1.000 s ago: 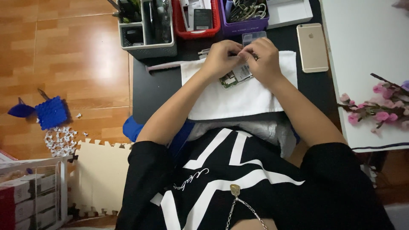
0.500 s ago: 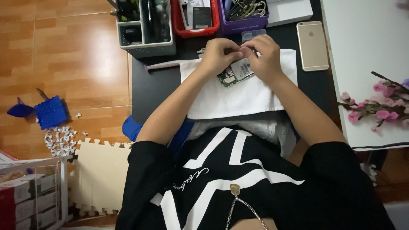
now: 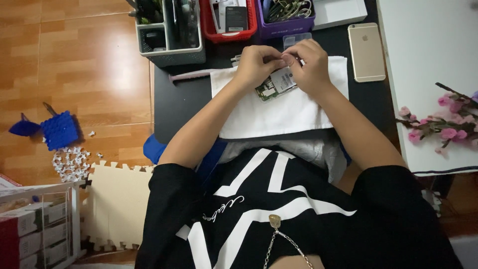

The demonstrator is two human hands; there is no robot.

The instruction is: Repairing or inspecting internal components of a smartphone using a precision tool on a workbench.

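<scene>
Sat at a black desk [image 3: 179, 99] with a white cloth [image 3: 289, 112] spread on it. Kept a small green circuit board with a silver label [image 3: 276, 84] on the cloth, near its top edge, at 12 o'clock from the body. Met left hand [image 3: 256, 62] and right hand [image 3: 311, 65] just above the board, left at 10 o'clock of it, right at 2 o'clock. Curled the fingers of both hands in tight, tips pressed together at the board's top edge. Could not tell whether the tips pinched the board itself or some tiny bit on it. Looked like work in the middle: board already bare, with no cover on it, and both hands busy on it. Could not tell what was left. Left a gold flat phone [image 3: 366, 52] face down at 3 o'clock of the hands, untouched. Lined up a grey tray [image 3: 169, 50], a red basket [image 3: 229, 35] and a purple basket [image 3: 286, 22] along the far edge.
</scene>
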